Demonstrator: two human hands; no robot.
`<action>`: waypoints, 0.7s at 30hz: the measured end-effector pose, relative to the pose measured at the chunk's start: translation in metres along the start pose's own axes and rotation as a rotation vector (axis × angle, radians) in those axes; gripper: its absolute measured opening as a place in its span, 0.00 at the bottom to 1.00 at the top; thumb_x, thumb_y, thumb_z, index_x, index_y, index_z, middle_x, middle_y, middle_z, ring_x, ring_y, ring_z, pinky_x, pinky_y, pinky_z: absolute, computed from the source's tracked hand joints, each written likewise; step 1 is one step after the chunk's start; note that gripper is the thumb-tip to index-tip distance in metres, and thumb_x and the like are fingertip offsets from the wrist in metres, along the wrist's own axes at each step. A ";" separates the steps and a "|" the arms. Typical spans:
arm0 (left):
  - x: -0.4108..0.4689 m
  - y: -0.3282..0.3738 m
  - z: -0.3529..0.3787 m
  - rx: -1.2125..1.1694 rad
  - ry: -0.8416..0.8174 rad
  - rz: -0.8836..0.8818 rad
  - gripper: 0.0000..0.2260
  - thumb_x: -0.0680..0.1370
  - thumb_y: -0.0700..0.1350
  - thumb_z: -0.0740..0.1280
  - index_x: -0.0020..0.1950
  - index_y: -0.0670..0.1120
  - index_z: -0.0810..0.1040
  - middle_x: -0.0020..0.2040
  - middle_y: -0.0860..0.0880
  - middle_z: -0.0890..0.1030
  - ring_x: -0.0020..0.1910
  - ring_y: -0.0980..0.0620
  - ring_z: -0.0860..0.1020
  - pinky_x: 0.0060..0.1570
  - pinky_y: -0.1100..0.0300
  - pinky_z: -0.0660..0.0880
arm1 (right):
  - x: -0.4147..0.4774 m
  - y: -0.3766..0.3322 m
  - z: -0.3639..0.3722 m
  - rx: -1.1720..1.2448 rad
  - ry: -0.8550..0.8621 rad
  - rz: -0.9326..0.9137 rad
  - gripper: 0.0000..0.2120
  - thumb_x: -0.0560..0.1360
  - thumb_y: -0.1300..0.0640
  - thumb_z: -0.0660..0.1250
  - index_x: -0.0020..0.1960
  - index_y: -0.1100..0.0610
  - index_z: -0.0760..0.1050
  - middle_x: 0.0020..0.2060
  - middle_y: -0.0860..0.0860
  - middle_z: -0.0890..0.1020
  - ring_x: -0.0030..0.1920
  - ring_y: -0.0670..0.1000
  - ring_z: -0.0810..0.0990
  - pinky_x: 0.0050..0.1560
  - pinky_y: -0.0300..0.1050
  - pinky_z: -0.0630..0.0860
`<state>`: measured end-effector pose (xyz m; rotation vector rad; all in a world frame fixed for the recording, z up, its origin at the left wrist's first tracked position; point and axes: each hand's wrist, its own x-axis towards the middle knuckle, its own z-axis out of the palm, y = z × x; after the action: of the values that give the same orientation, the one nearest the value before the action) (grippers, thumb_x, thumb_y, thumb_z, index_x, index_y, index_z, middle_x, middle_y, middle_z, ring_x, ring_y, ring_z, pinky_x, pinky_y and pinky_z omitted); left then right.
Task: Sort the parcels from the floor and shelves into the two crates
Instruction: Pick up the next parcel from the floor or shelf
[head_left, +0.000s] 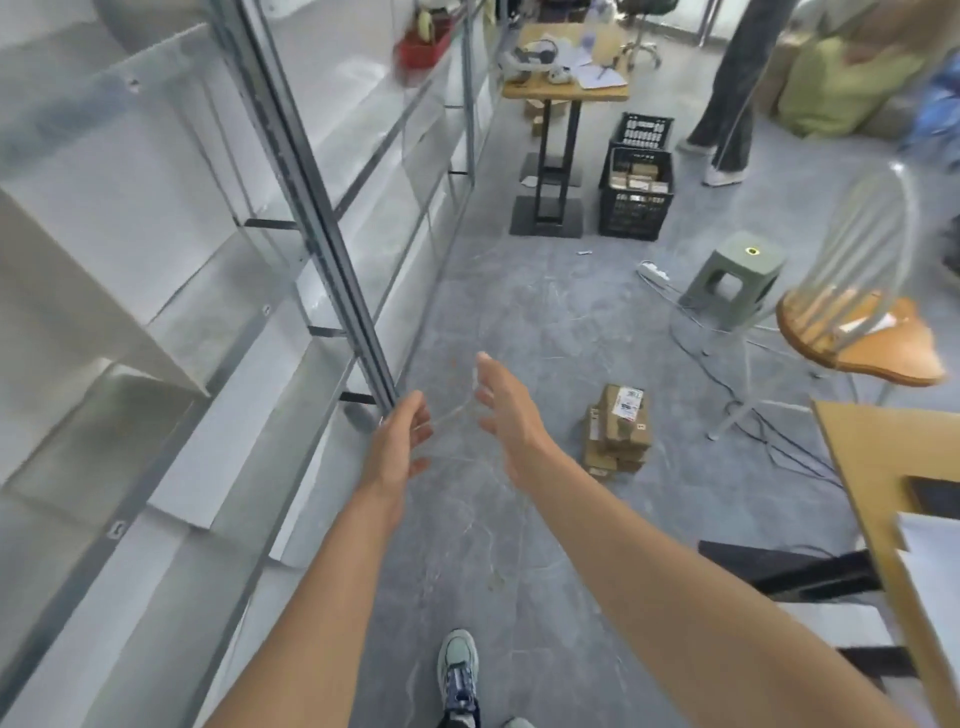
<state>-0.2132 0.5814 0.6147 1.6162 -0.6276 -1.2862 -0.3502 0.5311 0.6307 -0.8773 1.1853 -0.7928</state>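
A stack of several brown cardboard parcels (618, 428) with white labels lies on the grey floor, right of my hands. Two black crates stand further off beside a table leg: the near crate (635, 205) holds brown parcels, and the far crate (645, 131) sits right behind it. My left hand (397, 441) and my right hand (506, 410) reach forward, palms facing each other, fingers relaxed and empty. Both hands hover above the floor, apart from the parcels. The metal shelves (208, 291) on the left show no parcels.
A green plastic stool (735, 280), a power strip with cables (655, 271) and a wire-backed chair (862, 332) stand on the right. A wooden table edge (893, 519) is at the near right. Another person's legs (727, 104) stand past the crates. My shoe (458, 670) shows below.
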 end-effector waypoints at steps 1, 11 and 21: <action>0.013 0.000 0.013 0.024 -0.037 -0.009 0.16 0.82 0.58 0.63 0.63 0.50 0.80 0.58 0.53 0.82 0.58 0.53 0.80 0.56 0.50 0.74 | 0.006 0.000 -0.011 0.008 0.038 0.013 0.28 0.83 0.37 0.60 0.79 0.49 0.69 0.75 0.47 0.72 0.73 0.51 0.73 0.76 0.57 0.67; 0.115 0.001 0.128 0.248 -0.406 -0.114 0.07 0.84 0.52 0.62 0.51 0.52 0.76 0.59 0.50 0.79 0.56 0.52 0.77 0.51 0.54 0.70 | 0.059 0.011 -0.105 0.149 0.449 0.130 0.22 0.80 0.37 0.66 0.66 0.50 0.78 0.66 0.53 0.81 0.63 0.52 0.80 0.71 0.56 0.74; 0.197 -0.012 0.236 0.368 -0.516 -0.229 0.08 0.85 0.53 0.60 0.58 0.51 0.75 0.62 0.50 0.78 0.64 0.50 0.76 0.54 0.54 0.71 | 0.144 0.012 -0.208 0.182 0.614 0.223 0.16 0.86 0.43 0.60 0.65 0.51 0.77 0.53 0.47 0.82 0.48 0.43 0.78 0.50 0.45 0.75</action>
<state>-0.3728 0.3383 0.5147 1.6871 -1.0664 -1.8696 -0.5243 0.3777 0.5281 -0.3408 1.6806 -1.0018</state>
